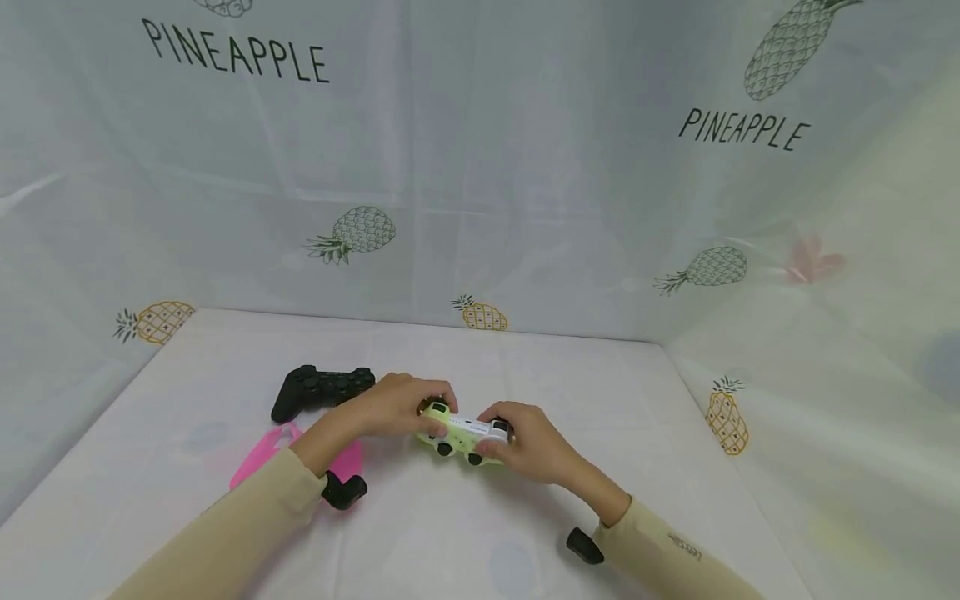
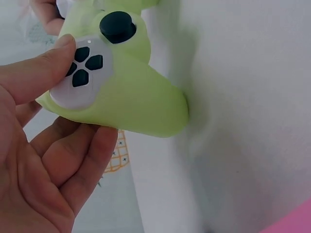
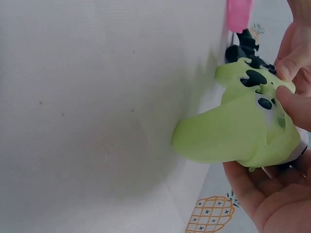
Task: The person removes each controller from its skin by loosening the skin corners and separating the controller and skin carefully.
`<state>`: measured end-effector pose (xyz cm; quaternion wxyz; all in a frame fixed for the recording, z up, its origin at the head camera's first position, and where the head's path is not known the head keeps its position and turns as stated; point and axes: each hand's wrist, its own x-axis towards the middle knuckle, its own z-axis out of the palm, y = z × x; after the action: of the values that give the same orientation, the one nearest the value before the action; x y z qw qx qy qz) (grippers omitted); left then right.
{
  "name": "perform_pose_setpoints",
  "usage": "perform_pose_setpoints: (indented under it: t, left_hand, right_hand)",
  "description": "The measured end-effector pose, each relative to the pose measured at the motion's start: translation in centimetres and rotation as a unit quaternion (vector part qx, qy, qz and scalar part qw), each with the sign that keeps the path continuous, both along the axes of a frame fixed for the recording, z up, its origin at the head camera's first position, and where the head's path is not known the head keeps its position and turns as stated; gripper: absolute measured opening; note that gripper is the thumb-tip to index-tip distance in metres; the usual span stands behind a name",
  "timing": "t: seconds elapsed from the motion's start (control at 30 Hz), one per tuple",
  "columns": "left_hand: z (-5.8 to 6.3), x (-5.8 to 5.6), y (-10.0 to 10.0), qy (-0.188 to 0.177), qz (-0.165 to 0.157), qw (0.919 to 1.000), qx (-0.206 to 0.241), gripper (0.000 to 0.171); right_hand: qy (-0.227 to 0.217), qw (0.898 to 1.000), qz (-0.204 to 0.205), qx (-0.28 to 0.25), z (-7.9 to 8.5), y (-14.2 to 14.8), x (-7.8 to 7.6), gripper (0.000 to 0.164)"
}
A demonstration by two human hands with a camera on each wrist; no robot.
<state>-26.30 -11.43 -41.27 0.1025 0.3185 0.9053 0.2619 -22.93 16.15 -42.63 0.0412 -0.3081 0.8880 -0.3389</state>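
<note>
A white game controller in a light green soft cover (image 1: 463,427) is held between both hands near the middle of the table. My left hand (image 1: 401,406) grips its left end. In the left wrist view the thumb lies by the black direction buttons (image 2: 83,67), with fingers underneath. My right hand (image 1: 531,442) grips the other end, thumb on the front and fingers behind. In the right wrist view the green cover (image 3: 218,131) wraps that handle and overlaps part of the button area. Both handles point down toward the white cloth.
A black game controller (image 1: 318,388) lies left of the left hand. Under the left forearm is a pink cover (image 1: 262,454), with a black handle-shaped piece (image 1: 347,492) beside it. Another small black piece (image 1: 585,546) lies by the right sleeve (image 1: 667,550). Pineapple-print curtains (image 1: 480,167) surround the table.
</note>
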Motion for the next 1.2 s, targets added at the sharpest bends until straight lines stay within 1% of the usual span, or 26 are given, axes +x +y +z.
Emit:
perform_pose_setpoints:
  t: [0.2, 0.3, 0.43, 0.57, 0.67, 0.73, 0.8, 0.93, 1.0, 1.07, 1.2]
  left_hand:
    - [-0.1, 0.6, -0.1, 0.014, -0.012, 0.9996, 0.022, 0.026]
    - [0.1, 0.9, 0.0, 0.011, -0.023, 0.9992, 0.029, 0.026]
    - [0.4, 1.2, 0.0, -0.013, -0.038, 0.9984, 0.040, 0.028]
    - [0.6, 1.4, 0.1, -0.052, -0.062, 0.9951, 0.056, 0.028]
    - [0.6, 1.5, 0.1, -0.079, -0.077, 0.9916, 0.068, 0.025]
    - [0.6, 1.5, 0.1, -0.089, -0.082, 0.9896, 0.077, 0.022]
    - [0.5, 1.4, 0.1, -0.097, -0.088, 0.9874, 0.090, 0.019]
    - [0.4, 1.2, 0.1, -0.118, -0.102, 0.9816, 0.111, 0.018]
    - [0.4, 1.1, 0.2, -0.128, -0.111, 0.9785, 0.118, 0.019]
    - [0.4, 0.9, 0.2, -0.129, -0.121, 0.9766, 0.122, 0.019]
    - [0.4, 0.5, 0.4, -0.113, -0.124, 0.9787, 0.118, 0.019]
  right_hand:
    - [-0.001, 1.000, 0.018, 0.005, 0.4, 0.1, 0.0, 0.020]
    - [-0.001, 1.000, 0.029, 0.008, 0.5, 0.3, 0.0, 0.019]
    - [0.012, 0.999, 0.050, 0.017, 0.5, 0.9, -0.4, 0.020]
    - [0.047, 0.995, 0.079, 0.037, 0.4, 1.5, -1.0, 0.025]
    - [0.069, 0.991, 0.108, 0.050, 0.5, 2.0, -1.6, 0.027]
    - [0.071, 0.988, 0.122, 0.058, 0.5, 2.1, -2.0, 0.027]
    - [0.065, 0.987, 0.132, 0.063, 0.7, 2.2, -2.3, 0.026]
    - [0.053, 0.986, 0.139, 0.072, 0.8, 2.3, -2.8, 0.025]
    - [0.055, 0.986, 0.144, 0.070, 0.8, 2.3, -3.0, 0.025]
    - [0.058, 0.985, 0.147, 0.069, 0.8, 2.3, -3.1, 0.025]
    - [0.046, 0.987, 0.137, 0.072, 1.0, 2.4, -3.0, 0.025]
